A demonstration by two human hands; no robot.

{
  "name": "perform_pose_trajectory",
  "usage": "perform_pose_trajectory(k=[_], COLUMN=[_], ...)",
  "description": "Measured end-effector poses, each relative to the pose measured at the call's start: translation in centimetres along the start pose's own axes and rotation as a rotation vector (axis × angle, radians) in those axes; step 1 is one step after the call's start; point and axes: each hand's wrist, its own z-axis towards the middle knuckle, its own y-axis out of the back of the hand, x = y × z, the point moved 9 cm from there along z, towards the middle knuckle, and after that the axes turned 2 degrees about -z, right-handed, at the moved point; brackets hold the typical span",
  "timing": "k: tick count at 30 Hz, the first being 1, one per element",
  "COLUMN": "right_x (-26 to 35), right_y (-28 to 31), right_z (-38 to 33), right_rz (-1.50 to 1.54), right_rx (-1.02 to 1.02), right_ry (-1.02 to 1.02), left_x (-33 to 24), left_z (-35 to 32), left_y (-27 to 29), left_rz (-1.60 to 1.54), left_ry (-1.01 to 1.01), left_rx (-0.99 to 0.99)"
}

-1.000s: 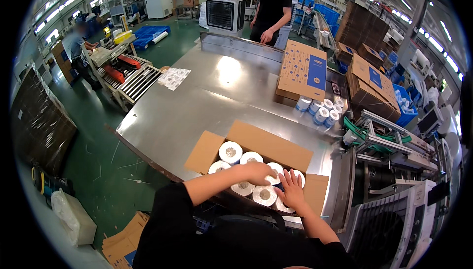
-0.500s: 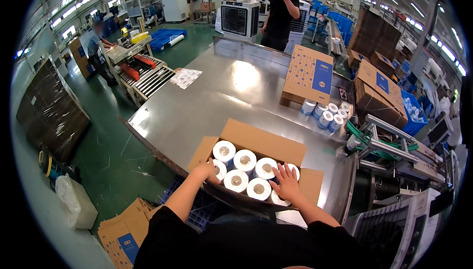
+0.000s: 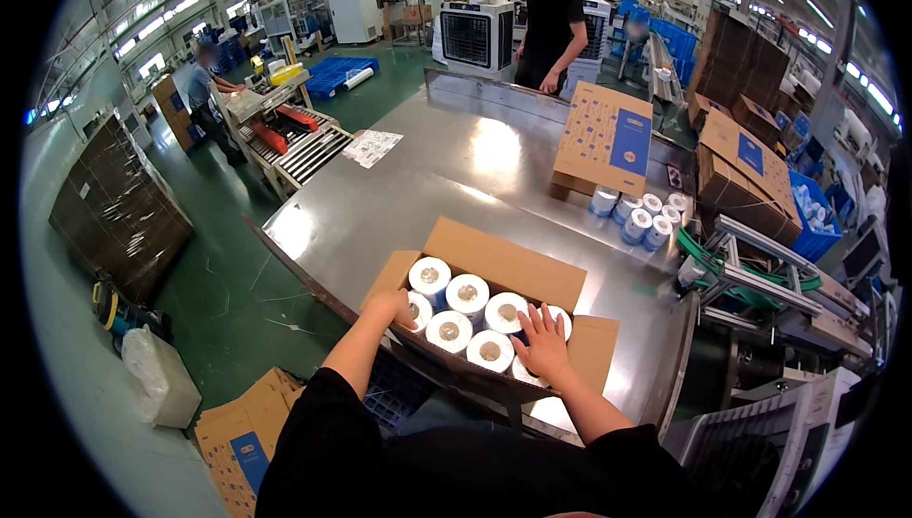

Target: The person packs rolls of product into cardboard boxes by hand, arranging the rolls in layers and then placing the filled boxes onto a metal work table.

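An open cardboard box point(image 3: 510, 266) stands at the near edge of the metal table, its flaps folded outward. Several white paper rolls point(image 3: 466, 293) fill it, standing upright in two rows with their cores facing up. My left hand point(image 3: 386, 309) is hooked over the box's near left corner, beside the end roll; its fingertips are partly hidden. Across the rolls at the right end lies my right hand point(image 3: 544, 343), palm down and fingers spread. It presses on their tops and holds nothing.
On the metal table point(image 3: 399, 200), a flat printed carton point(image 3: 598, 143) lies at the far right beside several wrapped rolls point(image 3: 638, 224). A paper sheet point(image 3: 372, 148) is at the far left. Another person point(image 3: 551, 34) stands behind the table. A metal frame point(image 3: 760, 271) adjoins its right side.
The box and both hands have shifted slightly left over the table. The person across the table has lowered a raised hand toward the table edge. My view has turned a little.
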Motion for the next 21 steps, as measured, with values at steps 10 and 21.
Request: perform_pose_trajectory(k=[10,21], right_x=[0.1,0.0], right_y=[0.3,0.7], right_z=[0.2,0.4], right_rz=[0.019,0.012], right_rx=[0.019,0.016], right_ry=[-0.025,-0.049], left_x=[-0.5,-0.8], left_z=[-1.6,0.0], left_y=[0.9,-0.6], left_rz=[0.118,0.145], left_ry=[-0.011,-0.023], left_rx=[-0.056,0.008])
